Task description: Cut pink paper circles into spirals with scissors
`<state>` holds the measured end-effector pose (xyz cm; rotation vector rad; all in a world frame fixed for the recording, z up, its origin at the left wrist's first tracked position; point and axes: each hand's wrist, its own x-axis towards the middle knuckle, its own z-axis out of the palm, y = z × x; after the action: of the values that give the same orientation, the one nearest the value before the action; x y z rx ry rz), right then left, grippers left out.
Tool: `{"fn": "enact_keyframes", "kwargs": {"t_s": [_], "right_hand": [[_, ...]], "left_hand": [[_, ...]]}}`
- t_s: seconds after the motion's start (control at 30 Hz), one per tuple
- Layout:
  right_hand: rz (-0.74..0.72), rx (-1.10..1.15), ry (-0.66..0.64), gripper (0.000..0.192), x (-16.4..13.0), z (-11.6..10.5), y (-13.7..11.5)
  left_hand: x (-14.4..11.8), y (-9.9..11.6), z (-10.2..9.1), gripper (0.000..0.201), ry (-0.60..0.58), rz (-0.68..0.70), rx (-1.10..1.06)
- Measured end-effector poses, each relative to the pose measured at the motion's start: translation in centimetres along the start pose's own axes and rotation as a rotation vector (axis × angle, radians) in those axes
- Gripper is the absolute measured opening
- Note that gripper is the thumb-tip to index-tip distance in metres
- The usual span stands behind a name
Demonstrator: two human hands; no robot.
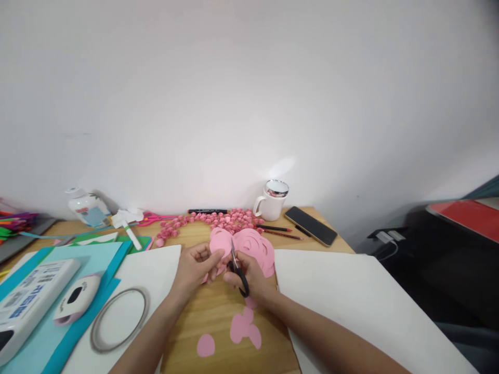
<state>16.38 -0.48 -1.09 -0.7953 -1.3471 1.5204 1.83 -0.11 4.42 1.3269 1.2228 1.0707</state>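
Note:
My left hand [198,264] pinches a round pink paper piece [220,242] between thumb and fingers. In my right hand [251,275] are black-handled scissors [242,283], their blades pointing up at the right edge of that paper. Just behind my right hand lies a pile of pink paper circles [255,249] with curved cuts in them. Nearer to me on the wooden table [226,358] lie a loose pink paper disc [206,345] and several overlapping pink paper pieces [245,328].
Small rolled pink paper flowers [234,221] spread along the back, before a white mug [272,200]. A phone [311,226] and pencils [280,234] lie right. Left are a tape roll [97,337], a correction-tape-like dispenser [77,298], a white box [37,306] and a bottle [89,208].

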Motion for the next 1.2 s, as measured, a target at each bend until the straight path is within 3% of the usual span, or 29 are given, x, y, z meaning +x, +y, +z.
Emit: {"fn": "enact_keyframes", "kwargs": {"t_s": [0.6, 0.87, 1.2], "right_hand": [[0.060, 0.062, 0.038, 0.019, -0.2, 0.4, 0.2], [0.062, 0.040, -0.019, 0.027, -0.3, 0.3, -0.1], [-0.037, 0.003, -0.011, 0.039, -0.1, 0.2, -0.7]], "left_hand": [[0.0, 0.4, 0.1, 0.027, 0.057, -0.004, -0.133], [0.0, 0.2, -0.1, 0.034, 0.074, 0.032, -0.036], [-0.2, 0.4, 0.1, 0.033, 0.019, 0.002, 0.012]]}}
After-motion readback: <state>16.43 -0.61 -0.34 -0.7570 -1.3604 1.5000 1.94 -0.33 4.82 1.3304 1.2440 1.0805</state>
